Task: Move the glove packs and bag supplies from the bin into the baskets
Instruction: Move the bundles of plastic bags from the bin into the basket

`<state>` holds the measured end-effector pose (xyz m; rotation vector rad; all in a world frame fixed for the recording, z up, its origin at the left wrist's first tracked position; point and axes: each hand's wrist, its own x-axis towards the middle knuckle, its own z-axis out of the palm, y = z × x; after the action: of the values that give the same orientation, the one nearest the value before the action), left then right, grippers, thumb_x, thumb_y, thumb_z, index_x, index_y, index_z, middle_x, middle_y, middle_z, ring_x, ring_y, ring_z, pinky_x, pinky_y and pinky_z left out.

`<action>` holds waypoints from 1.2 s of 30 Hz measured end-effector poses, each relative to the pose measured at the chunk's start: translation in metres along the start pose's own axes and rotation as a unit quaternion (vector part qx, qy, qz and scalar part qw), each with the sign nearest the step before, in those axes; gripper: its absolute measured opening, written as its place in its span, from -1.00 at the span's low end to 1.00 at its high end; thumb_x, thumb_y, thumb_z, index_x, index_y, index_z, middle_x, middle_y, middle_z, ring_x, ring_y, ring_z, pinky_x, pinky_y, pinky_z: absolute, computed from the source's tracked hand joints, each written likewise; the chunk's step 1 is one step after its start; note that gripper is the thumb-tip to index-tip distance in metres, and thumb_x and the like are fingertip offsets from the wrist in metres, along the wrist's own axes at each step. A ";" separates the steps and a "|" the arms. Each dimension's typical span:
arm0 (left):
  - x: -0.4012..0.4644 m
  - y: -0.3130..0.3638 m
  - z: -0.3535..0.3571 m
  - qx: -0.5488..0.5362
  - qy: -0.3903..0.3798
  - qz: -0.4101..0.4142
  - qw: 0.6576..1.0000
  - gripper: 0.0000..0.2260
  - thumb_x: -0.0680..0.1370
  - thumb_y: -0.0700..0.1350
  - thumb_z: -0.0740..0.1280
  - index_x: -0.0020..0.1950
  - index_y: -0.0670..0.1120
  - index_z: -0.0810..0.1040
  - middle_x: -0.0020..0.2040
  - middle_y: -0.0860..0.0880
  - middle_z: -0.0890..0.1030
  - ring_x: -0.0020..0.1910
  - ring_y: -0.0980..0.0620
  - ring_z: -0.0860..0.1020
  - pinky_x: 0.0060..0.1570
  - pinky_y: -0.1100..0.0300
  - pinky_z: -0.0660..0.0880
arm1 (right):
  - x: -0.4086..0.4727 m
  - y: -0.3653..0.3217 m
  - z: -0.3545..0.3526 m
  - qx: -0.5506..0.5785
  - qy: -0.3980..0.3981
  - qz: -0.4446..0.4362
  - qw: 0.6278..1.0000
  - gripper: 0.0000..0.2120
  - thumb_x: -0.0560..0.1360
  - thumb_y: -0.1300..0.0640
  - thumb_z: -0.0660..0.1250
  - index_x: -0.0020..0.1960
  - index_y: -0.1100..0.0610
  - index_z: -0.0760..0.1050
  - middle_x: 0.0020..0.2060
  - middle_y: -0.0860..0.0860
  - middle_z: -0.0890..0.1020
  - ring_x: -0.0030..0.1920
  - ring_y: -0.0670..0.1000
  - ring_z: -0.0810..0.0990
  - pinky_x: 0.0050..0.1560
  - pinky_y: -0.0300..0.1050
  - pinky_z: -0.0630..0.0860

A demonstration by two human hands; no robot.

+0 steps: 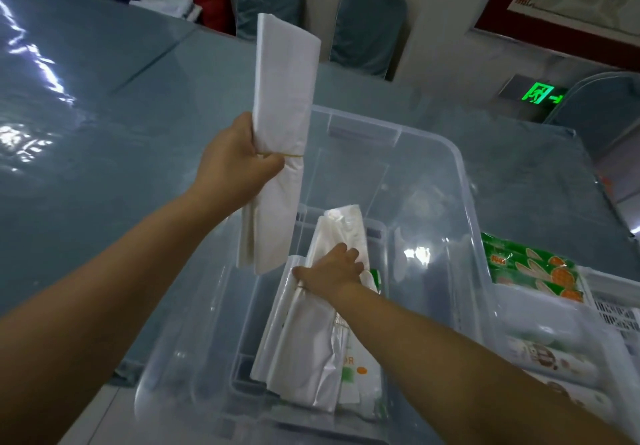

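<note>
Right hand (329, 269) reaches down into the clear bin (464, 181), fingers curled over a banded bundle of bags (304, 333) lying at about 6 o'clock of the bin floor; whether the thumb closes underneath I cannot tell. Under that bundle, toward 5 o'clock, lie printed packs (356, 372), probably gloves. Judgement: thin film, light, limp, slippery; the ends will droop. Best hold is at the rubber band, where the layers are cinched.

Left hand (239, 164) clamps a second bundle (280, 126) right at its band, held upright above the bin's 9 o'clock rim; the top stands, the tail hangs loose.

At 3 o'clock, outside the bin, a white basket (613, 306) holds green glove packs (533, 271).
</note>
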<state>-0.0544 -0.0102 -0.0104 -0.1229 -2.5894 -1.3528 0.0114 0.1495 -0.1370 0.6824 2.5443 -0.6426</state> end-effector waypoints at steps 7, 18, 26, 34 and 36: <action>-0.001 0.001 0.000 0.013 0.000 0.012 1.000 -0.59 0.35 -0.06 0.38 0.18 -0.09 0.45 -0.04 -0.02 0.56 -0.12 -0.05 0.53 -0.19 0.09 0.43 | -0.007 0.008 -0.016 0.109 0.013 -0.009 0.994 -0.35 0.42 0.04 0.37 0.36 0.18 0.10 0.24 0.12 0.37 0.14 0.17 0.47 0.02 -0.03 0.50; -0.012 0.015 -0.004 0.062 -0.015 0.028 0.998 -0.66 0.38 -0.10 0.37 0.11 -0.15 0.43 -0.05 -0.17 0.60 -0.12 -0.19 0.55 -0.12 -0.07 0.52 | -0.035 0.022 -0.032 0.046 -0.017 0.011 0.999 -0.55 0.49 0.18 0.29 0.31 0.24 0.24 0.15 0.17 0.50 0.08 0.16 0.54 -0.05 -0.06 0.54; -0.020 0.029 -0.016 -0.123 -0.052 -0.041 0.990 -0.63 0.39 -0.29 0.36 0.18 -0.16 0.45 0.06 -0.16 0.58 -0.03 -0.11 0.56 -0.06 0.04 0.51 | -0.053 0.018 -0.104 0.184 0.121 -0.114 0.969 -0.75 0.42 0.25 0.27 0.08 0.19 0.37 -0.08 0.07 0.50 -0.07 0.11 0.51 -0.20 -0.17 0.42; -0.043 0.068 -0.002 -0.305 -0.084 -0.077 0.945 -0.82 0.45 -0.35 0.30 -0.11 -0.08 0.55 -0.27 0.00 0.65 -0.31 0.09 0.60 -0.34 0.27 0.52 | -0.100 -0.017 -0.192 0.455 0.185 -0.287 0.822 -0.77 0.37 0.30 0.26 -0.02 0.07 0.48 -0.21 -0.02 0.60 -0.27 -0.09 0.54 -0.45 -0.44 0.42; -0.050 0.086 0.006 -0.355 -0.101 -0.077 0.926 -0.81 0.45 -0.35 0.29 -0.17 -0.07 0.60 -0.30 0.01 0.69 -0.32 0.09 0.63 -0.36 0.28 0.54 | -0.106 -0.021 -0.196 0.478 0.174 -0.298 0.808 -0.70 0.36 0.35 0.22 0.03 0.09 0.48 -0.13 0.02 0.62 -0.22 -0.06 0.57 -0.33 -0.35 0.48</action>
<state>0.0083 0.0449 0.0438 -0.1802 -2.1472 -2.3913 0.0295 0.2002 0.0807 0.2399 2.6247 -2.2904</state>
